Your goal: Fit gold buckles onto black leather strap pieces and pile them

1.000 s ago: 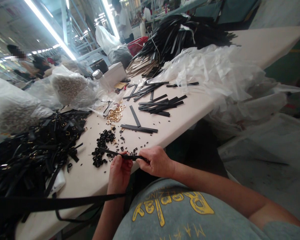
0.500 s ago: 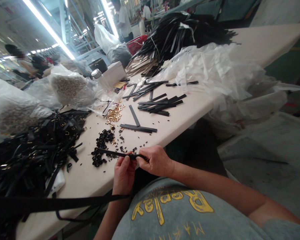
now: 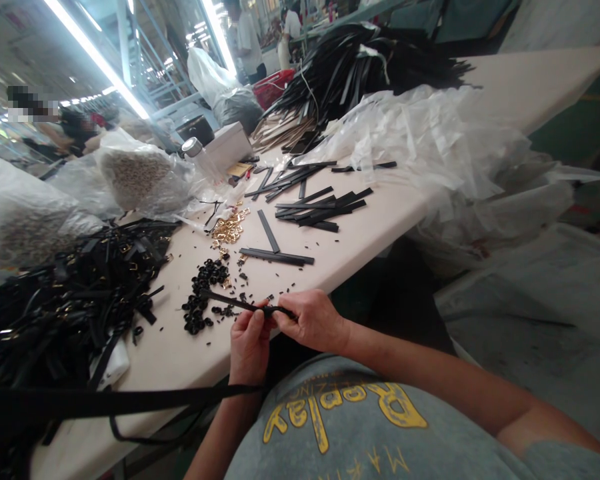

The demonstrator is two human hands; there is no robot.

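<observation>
A narrow black strap (image 3: 233,301) is held between both hands above the table's near edge. My left hand (image 3: 250,337) pinches it near its middle, thumb on top. Beside it, my right hand (image 3: 313,320) is closed around the strap's right end, and its fingers hide that part. The strap's free end points left over a heap of small black loops (image 3: 200,297). Farther back lies a pile of gold buckles (image 3: 230,227). Flat black strips (image 3: 277,257) rest on the table beyond my hands, with more strips (image 3: 325,208) behind them.
On the left, a large heap of black straps with buckles (image 3: 75,300) covers the table (image 3: 380,233). Clear plastic bags of small parts (image 3: 135,177) stand behind it. A big bundle of black strips (image 3: 350,73) and crumpled plastic sheeting (image 3: 430,140) lie at the back. People are in the background.
The strap's free end has shifted slightly to the right and tilts a little more. My left hand has moved slightly right, while my right hand stays nearly in place.
</observation>
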